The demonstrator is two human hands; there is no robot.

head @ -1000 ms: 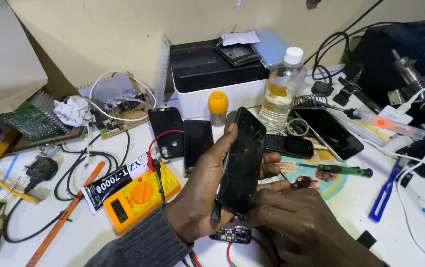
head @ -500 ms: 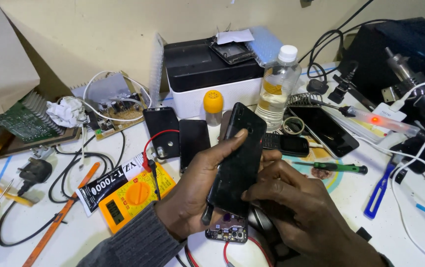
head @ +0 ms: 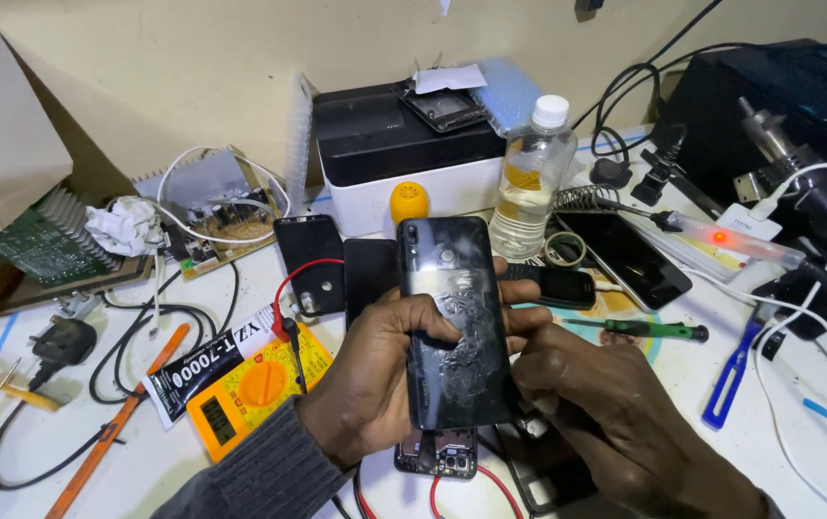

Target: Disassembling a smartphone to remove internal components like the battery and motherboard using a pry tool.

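Both my hands hold a dark smartphone (head: 454, 317) upright above the bench, its glossy back towards me, smeared with glue residue in the middle. My left hand (head: 375, 375) wraps its left edge, thumb lying across the back. My right hand (head: 596, 404) grips the right edge and lower corner. Under the phone lies an opened phone frame (head: 438, 457) with camera parts showing, beside red wires (head: 452, 490).
Yellow multimeter (head: 255, 384) and glue tube (head: 207, 360) lie left. Two dark phones (head: 310, 259) sit behind, with a black-and-white box (head: 404, 159), yellow-capped bottle (head: 410, 204) and clear water bottle (head: 529, 183). Right: green screwdriver (head: 644, 329), small keypad phone (head: 558, 286), big phone (head: 630, 258), blue tool (head: 731, 375), cables.
The phone has turned from tilted edge-on to upright with its back facing me. My left thumb has come across the back, and both hands have shifted slightly right.
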